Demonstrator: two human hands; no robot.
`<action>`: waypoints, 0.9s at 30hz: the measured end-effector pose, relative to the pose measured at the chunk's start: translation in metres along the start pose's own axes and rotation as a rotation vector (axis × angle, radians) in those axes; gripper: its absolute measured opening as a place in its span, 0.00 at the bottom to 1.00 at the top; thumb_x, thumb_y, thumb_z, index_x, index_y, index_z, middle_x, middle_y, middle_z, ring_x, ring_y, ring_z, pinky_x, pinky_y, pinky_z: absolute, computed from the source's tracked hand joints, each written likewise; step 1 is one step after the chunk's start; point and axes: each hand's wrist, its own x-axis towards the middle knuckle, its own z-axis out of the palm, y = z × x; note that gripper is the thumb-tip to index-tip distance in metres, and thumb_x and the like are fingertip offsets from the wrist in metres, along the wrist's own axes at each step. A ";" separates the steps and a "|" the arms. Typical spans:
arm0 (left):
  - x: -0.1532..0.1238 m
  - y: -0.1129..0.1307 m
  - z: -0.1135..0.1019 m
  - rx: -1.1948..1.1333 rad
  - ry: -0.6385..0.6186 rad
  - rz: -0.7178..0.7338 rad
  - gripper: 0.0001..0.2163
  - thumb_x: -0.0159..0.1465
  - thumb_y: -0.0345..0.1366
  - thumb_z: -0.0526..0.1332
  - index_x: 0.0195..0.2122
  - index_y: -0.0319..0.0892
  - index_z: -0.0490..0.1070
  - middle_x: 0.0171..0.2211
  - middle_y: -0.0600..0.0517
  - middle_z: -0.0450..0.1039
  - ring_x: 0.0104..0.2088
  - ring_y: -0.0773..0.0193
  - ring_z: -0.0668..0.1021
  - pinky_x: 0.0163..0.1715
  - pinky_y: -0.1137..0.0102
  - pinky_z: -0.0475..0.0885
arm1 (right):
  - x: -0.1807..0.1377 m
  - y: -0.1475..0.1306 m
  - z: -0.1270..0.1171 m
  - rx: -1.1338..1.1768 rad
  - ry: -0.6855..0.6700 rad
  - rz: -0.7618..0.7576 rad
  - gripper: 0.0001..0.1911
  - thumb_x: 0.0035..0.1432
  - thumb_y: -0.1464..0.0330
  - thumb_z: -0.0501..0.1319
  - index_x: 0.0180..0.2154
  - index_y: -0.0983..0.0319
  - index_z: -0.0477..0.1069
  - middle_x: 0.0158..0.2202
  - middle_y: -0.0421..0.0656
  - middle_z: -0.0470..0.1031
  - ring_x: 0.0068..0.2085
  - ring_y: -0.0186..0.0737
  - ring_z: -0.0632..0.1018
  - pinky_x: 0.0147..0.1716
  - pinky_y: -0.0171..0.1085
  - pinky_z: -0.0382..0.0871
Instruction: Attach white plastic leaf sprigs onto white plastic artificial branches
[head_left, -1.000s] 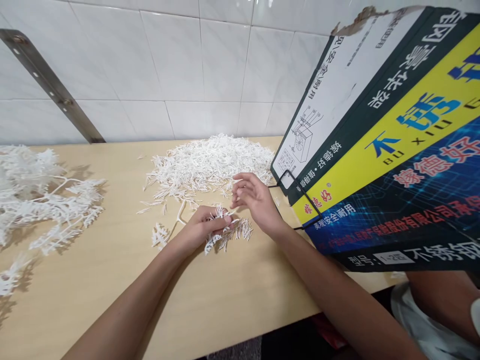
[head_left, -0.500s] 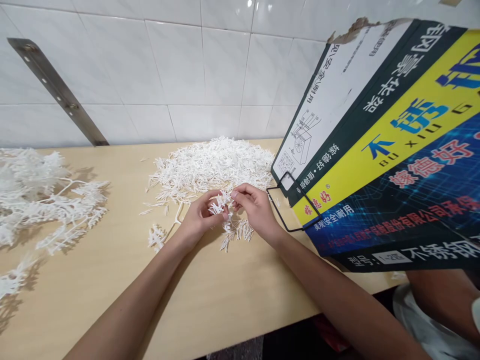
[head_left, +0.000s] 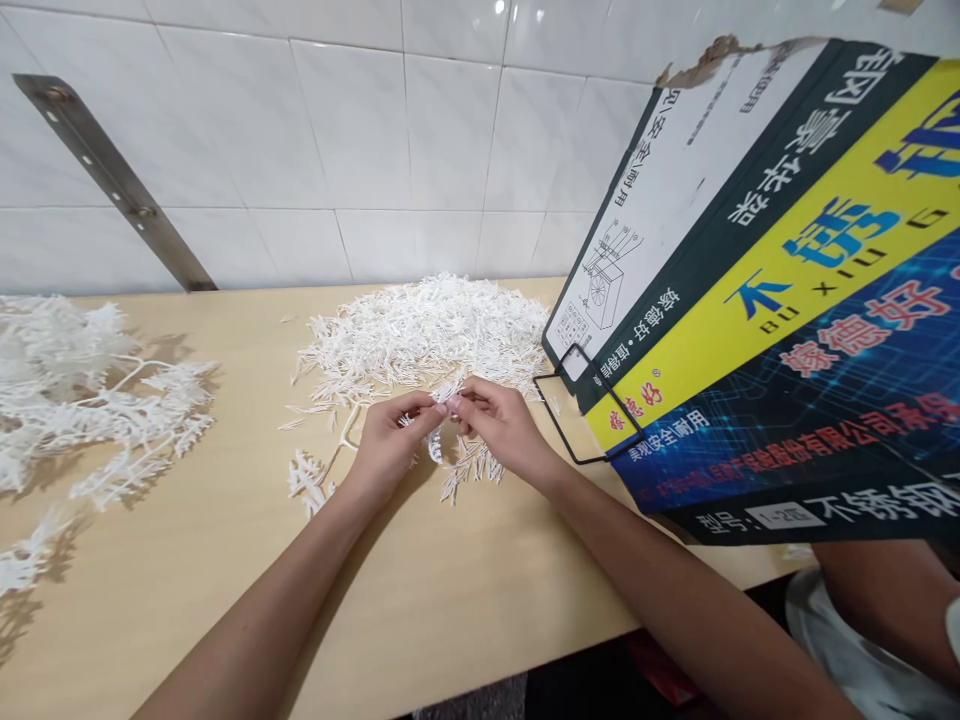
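Observation:
My left hand (head_left: 396, 437) is closed in a pinch on a white branched plastic sprue (head_left: 435, 446), whose toothed end hangs below the fingertips. My right hand (head_left: 496, 425) meets it fingertip to fingertip, thumb and fingers pinched at the same sprue; whatever small part it grips is hidden. Just behind both hands rises a heap of small thin white plastic pieces (head_left: 435, 325). Some loose white pieces (head_left: 474, 468) lie on the table beneath the right hand. Beside my left wrist another bit of branched sprue (head_left: 309, 480) shows.
More white branched sprues (head_left: 97, 400) are piled at the left of the wooden table (head_left: 225, 560). A large printed cardboard box panel (head_left: 720, 300) leans at the right, with a black wire frame (head_left: 589, 455) at its lower corner. Another person's arm (head_left: 885, 600) shows beyond it.
My hands have come together at the fingertips, and the sprue has turned and is now mostly covered by them. The sprue bit near my left wrist has shifted slightly left and down.

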 end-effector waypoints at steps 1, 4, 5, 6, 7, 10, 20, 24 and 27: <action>-0.001 0.001 0.000 0.001 -0.017 -0.006 0.11 0.60 0.42 0.71 0.27 0.41 0.80 0.24 0.55 0.70 0.28 0.66 0.67 0.30 0.71 0.61 | -0.001 0.000 -0.001 -0.043 0.015 -0.020 0.13 0.66 0.58 0.64 0.32 0.60 0.74 0.28 0.39 0.73 0.30 0.35 0.74 0.31 0.35 0.69; -0.003 0.002 0.002 -0.056 -0.084 -0.035 0.10 0.58 0.42 0.74 0.31 0.40 0.82 0.27 0.54 0.74 0.29 0.66 0.70 0.31 0.71 0.63 | -0.002 -0.002 -0.005 -0.142 0.024 -0.049 0.15 0.68 0.58 0.62 0.33 0.60 0.76 0.28 0.40 0.74 0.29 0.37 0.74 0.31 0.35 0.67; -0.003 0.003 0.002 -0.079 -0.097 -0.049 0.10 0.57 0.42 0.74 0.32 0.40 0.83 0.28 0.53 0.75 0.29 0.65 0.72 0.32 0.71 0.64 | -0.002 -0.003 -0.006 -0.169 0.016 -0.054 0.15 0.69 0.58 0.61 0.33 0.60 0.75 0.27 0.39 0.73 0.29 0.36 0.74 0.30 0.35 0.66; -0.004 0.003 0.002 -0.096 -0.098 -0.063 0.11 0.57 0.43 0.75 0.32 0.40 0.83 0.29 0.52 0.76 0.30 0.65 0.72 0.32 0.71 0.65 | -0.002 -0.004 -0.006 -0.199 0.005 -0.060 0.15 0.69 0.58 0.61 0.33 0.60 0.75 0.26 0.39 0.73 0.27 0.36 0.73 0.29 0.35 0.65; -0.004 0.002 0.003 -0.108 -0.089 -0.076 0.11 0.57 0.43 0.75 0.32 0.39 0.82 0.28 0.52 0.76 0.29 0.65 0.72 0.32 0.71 0.65 | -0.001 -0.004 -0.007 -0.229 -0.002 -0.067 0.16 0.70 0.58 0.60 0.32 0.60 0.74 0.25 0.38 0.71 0.26 0.35 0.72 0.29 0.35 0.63; -0.004 0.002 0.002 -0.139 -0.095 -0.102 0.13 0.56 0.43 0.76 0.29 0.38 0.80 0.24 0.53 0.74 0.26 0.66 0.71 0.29 0.71 0.64 | -0.001 -0.003 -0.006 -0.234 -0.025 -0.051 0.20 0.70 0.55 0.59 0.30 0.60 0.71 0.22 0.36 0.67 0.25 0.34 0.69 0.27 0.34 0.61; -0.004 0.002 -0.004 -0.415 -0.427 -0.178 0.11 0.57 0.39 0.75 0.35 0.36 0.83 0.29 0.45 0.80 0.31 0.56 0.79 0.35 0.65 0.72 | 0.001 0.005 -0.004 0.528 -0.257 0.223 0.22 0.62 0.51 0.68 0.28 0.60 0.66 0.22 0.31 0.57 0.21 0.30 0.67 0.29 0.37 0.73; -0.004 -0.002 -0.004 -0.322 -0.282 -0.176 0.10 0.59 0.39 0.72 0.29 0.37 0.79 0.23 0.53 0.70 0.25 0.67 0.71 0.28 0.71 0.63 | 0.007 0.006 -0.008 0.357 0.055 0.148 0.15 0.62 0.56 0.68 0.36 0.61 0.73 0.29 0.36 0.70 0.27 0.32 0.74 0.34 0.36 0.73; -0.004 -0.005 -0.003 -0.236 -0.196 -0.146 0.13 0.61 0.41 0.69 0.25 0.38 0.74 0.21 0.56 0.63 0.24 0.69 0.65 0.26 0.71 0.57 | 0.008 0.005 -0.009 0.160 0.214 0.106 0.15 0.63 0.59 0.66 0.48 0.59 0.76 0.43 0.44 0.79 0.37 0.37 0.80 0.40 0.39 0.76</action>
